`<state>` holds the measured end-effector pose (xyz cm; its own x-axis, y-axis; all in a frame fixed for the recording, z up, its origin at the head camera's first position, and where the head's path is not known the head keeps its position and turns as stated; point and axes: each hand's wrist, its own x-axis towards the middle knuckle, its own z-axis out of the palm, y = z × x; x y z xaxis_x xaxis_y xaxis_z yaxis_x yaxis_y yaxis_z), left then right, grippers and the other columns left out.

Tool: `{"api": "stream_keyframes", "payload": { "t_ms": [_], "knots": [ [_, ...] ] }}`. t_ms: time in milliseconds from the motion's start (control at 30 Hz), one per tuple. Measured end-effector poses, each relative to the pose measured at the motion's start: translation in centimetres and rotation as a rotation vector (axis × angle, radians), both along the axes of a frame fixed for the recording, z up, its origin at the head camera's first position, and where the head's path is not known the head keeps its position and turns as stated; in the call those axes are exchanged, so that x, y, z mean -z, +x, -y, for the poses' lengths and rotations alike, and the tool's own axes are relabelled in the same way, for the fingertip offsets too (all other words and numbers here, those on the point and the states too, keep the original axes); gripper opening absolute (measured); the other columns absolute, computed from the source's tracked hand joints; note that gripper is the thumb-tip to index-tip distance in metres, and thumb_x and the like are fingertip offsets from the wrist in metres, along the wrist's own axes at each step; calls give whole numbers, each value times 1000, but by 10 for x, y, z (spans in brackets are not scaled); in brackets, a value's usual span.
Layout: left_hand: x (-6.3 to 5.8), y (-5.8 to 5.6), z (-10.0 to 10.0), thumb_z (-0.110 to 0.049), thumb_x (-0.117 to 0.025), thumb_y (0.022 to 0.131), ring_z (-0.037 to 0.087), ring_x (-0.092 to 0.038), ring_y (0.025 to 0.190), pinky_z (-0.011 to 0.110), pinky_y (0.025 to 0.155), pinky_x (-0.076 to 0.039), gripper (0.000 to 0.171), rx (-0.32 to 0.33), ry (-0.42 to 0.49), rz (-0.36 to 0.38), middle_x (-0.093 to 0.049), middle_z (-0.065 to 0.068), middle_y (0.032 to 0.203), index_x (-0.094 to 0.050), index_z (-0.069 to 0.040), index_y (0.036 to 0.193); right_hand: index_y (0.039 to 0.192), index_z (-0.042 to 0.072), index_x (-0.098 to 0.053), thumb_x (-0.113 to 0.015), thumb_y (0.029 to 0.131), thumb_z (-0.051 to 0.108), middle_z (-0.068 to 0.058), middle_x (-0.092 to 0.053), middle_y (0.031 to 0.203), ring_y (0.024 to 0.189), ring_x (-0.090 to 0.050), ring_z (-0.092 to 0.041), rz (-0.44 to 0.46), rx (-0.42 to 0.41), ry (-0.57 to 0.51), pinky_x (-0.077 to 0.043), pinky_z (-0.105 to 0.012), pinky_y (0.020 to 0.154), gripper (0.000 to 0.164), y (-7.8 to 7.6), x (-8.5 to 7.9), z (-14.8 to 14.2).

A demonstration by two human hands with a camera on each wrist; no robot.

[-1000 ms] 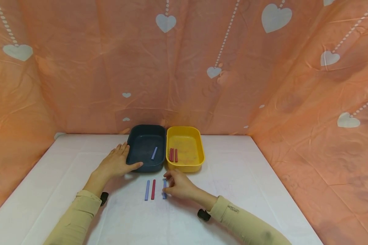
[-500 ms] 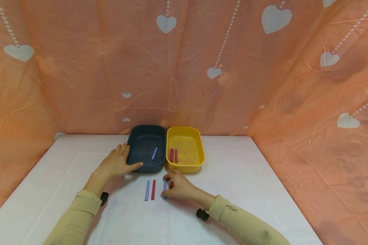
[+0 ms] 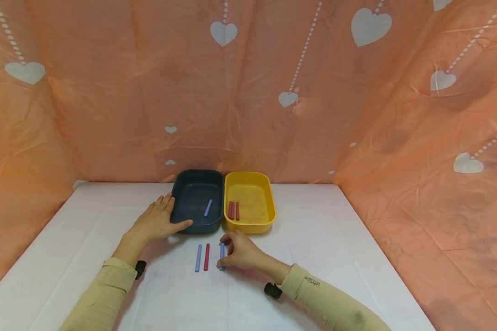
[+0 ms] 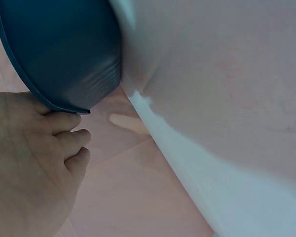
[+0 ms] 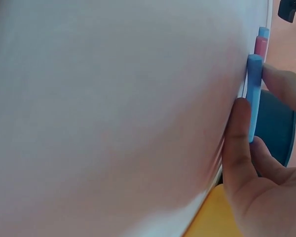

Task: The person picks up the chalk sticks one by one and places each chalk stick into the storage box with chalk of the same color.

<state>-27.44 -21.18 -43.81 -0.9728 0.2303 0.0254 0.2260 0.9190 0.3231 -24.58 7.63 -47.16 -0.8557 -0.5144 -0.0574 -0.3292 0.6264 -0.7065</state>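
Note:
My right hand [image 3: 244,252] pinches a blue chalk stick [image 3: 222,250] over the white table, thumb at its near end and a fingertip at its far end. In the right wrist view the thumb and fingers sit around that blue stick. To its left lie a red chalk stick [image 3: 206,257] and another blue chalk stick [image 3: 198,258], side by side. My left hand [image 3: 157,219] rests spread against the left side of a dark blue tray [image 3: 190,197], thumb stretched along its front edge. One blue stick [image 3: 208,208] lies inside that tray.
A yellow tray [image 3: 254,197] stands right beside the dark blue one, with three red chalk sticks [image 3: 238,211] in it. Behind both trays hangs an orange cloth [image 3: 252,115] with white hearts, and it also closes off the table's sides.
My right thumb has closed in onto the blue stick's near end, and the fingers have settled round it. The left hand, both trays and the other sticks stay in place.

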Motion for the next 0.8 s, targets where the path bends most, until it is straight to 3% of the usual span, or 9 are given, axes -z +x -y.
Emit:
{"api": "stream_keyframes", "payload": {
  "t_ms": [800],
  "knots": [
    [0, 0, 0, -73, -60, 91, 56, -19, 151, 65, 124, -19, 115, 2, 1, -11, -22, 39, 163, -29, 20, 153, 117, 7, -64, -88, 81, 3, -1, -59, 104, 73, -61, -10, 71, 24, -160, -56, -19, 66, 43, 1, -1, 2]
  ]
}}
